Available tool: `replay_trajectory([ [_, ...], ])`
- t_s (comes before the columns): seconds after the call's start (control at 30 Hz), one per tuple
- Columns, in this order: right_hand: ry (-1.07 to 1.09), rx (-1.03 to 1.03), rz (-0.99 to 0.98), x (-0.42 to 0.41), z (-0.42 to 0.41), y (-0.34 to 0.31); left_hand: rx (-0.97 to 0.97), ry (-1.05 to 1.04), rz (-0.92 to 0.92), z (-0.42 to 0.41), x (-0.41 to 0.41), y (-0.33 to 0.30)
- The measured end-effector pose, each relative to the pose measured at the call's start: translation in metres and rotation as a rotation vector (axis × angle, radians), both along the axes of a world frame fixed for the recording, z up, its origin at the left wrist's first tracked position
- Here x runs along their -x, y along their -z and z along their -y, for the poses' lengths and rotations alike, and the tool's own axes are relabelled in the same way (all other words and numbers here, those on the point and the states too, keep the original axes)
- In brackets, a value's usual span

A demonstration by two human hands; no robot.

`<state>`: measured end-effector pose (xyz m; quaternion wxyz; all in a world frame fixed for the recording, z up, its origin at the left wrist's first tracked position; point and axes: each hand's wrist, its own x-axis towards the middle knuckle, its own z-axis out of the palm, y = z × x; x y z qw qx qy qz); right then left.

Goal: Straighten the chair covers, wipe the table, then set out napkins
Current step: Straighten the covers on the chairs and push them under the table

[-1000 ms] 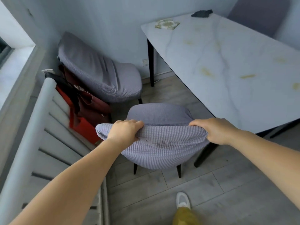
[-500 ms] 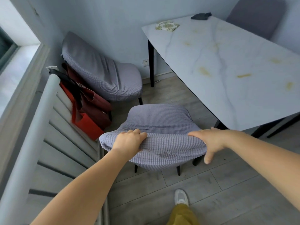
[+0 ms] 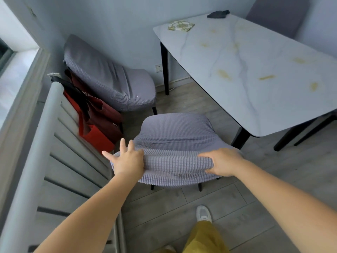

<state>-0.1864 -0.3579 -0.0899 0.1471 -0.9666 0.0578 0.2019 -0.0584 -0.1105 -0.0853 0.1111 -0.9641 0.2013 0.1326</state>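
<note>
A chair in a grey waffle-knit cover [image 3: 175, 143] stands in front of me, its backrest top nearest. My left hand [image 3: 125, 159] rests flat on the left end of the backrest top, fingers spread. My right hand [image 3: 222, 161] grips the cover at the right end. The white marble table [image 3: 255, 70] carries several yellow stains. A patterned napkin [image 3: 181, 26] and a dark cloth [image 3: 218, 14] lie at its far end.
A second covered chair [image 3: 109, 79] stands against the wall at left, red bags [image 3: 96, 123] beside it. A third chair [image 3: 277, 15] is behind the table. A grey slatted rack [image 3: 45, 152] runs along my left. My shoe [image 3: 203, 213] is on the wood floor.
My left hand has let go of the cover and spread its fingers. My right hand has closed on the cover's right end. The view has shifted back a little.
</note>
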Motion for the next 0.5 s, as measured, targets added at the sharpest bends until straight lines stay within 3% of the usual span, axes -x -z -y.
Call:
replay_trajectory([
  [0.13,0.026,0.006,0.033,0.012,-0.011,0.006,0.188,-0.156,-0.072,-0.012,0.004,0.005],
  [0.5,0.093,0.028,0.036,-0.006,-0.013,0.003,0.270,-0.001,-0.025,-0.011,-0.043,0.004],
])
